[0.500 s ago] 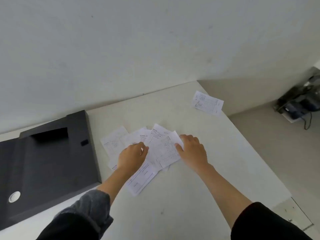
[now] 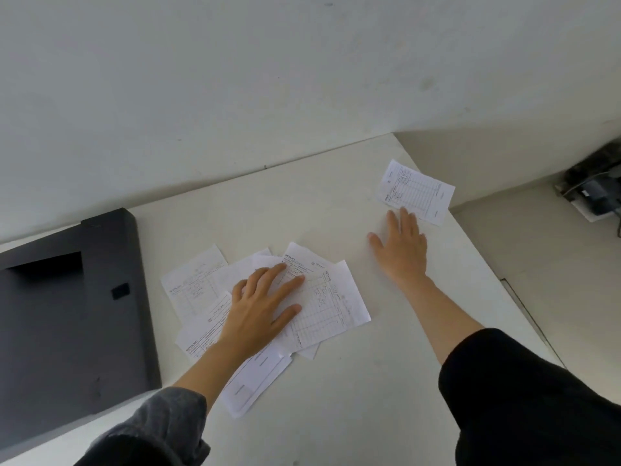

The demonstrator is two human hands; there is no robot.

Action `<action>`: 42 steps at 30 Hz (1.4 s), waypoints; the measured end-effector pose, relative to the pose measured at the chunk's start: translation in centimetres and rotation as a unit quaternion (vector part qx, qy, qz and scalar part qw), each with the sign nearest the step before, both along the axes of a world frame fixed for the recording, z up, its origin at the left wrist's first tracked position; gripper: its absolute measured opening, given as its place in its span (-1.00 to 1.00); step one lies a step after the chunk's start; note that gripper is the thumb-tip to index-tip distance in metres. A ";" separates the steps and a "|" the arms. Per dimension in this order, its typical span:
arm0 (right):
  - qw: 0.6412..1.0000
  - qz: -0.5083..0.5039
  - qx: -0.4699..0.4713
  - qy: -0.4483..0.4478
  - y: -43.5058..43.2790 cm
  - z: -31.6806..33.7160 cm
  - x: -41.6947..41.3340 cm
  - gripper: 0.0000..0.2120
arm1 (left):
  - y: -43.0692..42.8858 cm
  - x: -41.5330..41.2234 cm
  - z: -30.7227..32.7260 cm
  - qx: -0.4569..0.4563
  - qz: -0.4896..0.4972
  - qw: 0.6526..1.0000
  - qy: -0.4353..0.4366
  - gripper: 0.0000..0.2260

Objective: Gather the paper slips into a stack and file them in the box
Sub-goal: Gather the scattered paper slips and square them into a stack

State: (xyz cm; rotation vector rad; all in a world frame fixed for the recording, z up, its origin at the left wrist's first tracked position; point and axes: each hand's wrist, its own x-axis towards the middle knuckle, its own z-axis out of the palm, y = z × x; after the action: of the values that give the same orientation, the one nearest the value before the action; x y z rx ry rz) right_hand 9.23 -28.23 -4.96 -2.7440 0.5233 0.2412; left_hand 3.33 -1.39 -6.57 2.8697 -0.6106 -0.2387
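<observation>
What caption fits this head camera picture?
Left hand flat on the paper slips; right hand reaches the stray slip.

white table [image 2: 353, 398] against a pale wall [image 2: 268, 79]; dark cabled device [image 2: 594, 193] on floor

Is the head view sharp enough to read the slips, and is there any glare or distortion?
Head view: soft, even light, no glare; wide-angle bend curves the table edge; print on the far slip and the pile is too blurred to read; the box is dark, with little detail.
</observation>
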 end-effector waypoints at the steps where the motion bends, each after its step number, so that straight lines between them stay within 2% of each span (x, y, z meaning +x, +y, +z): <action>1: 1.000 -0.003 -0.002 -0.003 -0.3 -0.2 0.6 -0.40 | -0.1 0.2 -0.1 0.002 0.006 1.000 0.000 -0.54; 8: 1.000 -0.001 -0.027 -0.013 0.2 -1.0 1.6 -0.42 | -0.9 1.2 -0.6 -0.013 0.042 0.999 -0.003 -0.52; 13: 0.993 0.024 -0.076 -0.086 3.4 -0.5 -1.0 -0.54 | -1.2 1.2 -0.6 -0.022 0.055 0.998 0.003 -0.47; 15: 0.990 0.021 -0.074 -0.120 4.8 -0.5 -2.6 -0.59 | -1.2 1.1 -0.5 -0.023 0.054 0.998 0.004 -0.44; 18: 0.994 0.006 -0.009 -0.112 5.6 -0.2 -4.5 -0.72 | -1.0 0.7 -0.4 -0.036 0.052 0.998 0.008 -0.41; 20: 0.992 -0.016 0.015 -0.127 5.5 0.0 -5.7 -0.71 | -0.6 0.2 -0.5 -0.049 0.052 0.997 0.016 -0.39; 23: 0.989 -0.057 -0.016 -0.134 5.3 0.4 -6.3 -0.70 | 0.1 -0.2 -0.4 -0.065 0.057 0.996 0.023 -0.39; 25: 0.990 -0.115 0.035 -0.070 4.8 0.7 -6.1 -0.59 | 0.4 -0.3 -0.4 -0.082 0.065 0.994 0.033 -0.41; 27: 0.977 -0.182 0.114 -0.013 4.1 1.0 -6.0 -0.42 | 0.5 -0.4 -0.4 -0.098 0.070 0.992 0.040 -0.41; 29: 0.973 -0.197 0.120 -0.008 3.8 1.1 -6.4 -0.32 | 0.4 -0.4 -0.4 -0.101 0.070 0.992 0.039 -0.41; 31: 0.978 -0.190 0.085 -0.018 4.0 1.2 -7.0 -0.28 | 0.4 -0.5 -0.5 -0.105 0.071 0.991 0.038 -0.45; 33: 0.980 -0.185 0.062 -0.026 4.4 1.1 -7.5 -0.32 | 0.4 -0.5 -0.7 -0.113 0.075 0.990 0.040 -0.52; 37: 0.983 -0.171 0.061 -0.031 5.8 1.0 -8.0 -0.54 | 0.1 -0.6 -0.9 -0.140 0.082 0.986 0.039 -0.55; 42: 0.979 -0.191 0.069 -0.029 8.1 0.9 -8.3 -0.46 | -0.6 -0.9 -0.9 -0.155 0.108 0.981 0.032 -0.56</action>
State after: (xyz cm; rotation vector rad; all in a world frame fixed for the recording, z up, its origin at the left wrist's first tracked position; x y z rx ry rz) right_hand 0.91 -20.18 -4.09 -2.4464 0.9605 0.0964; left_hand 2.39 -1.94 -7.50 2.5868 -0.2886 -0.1831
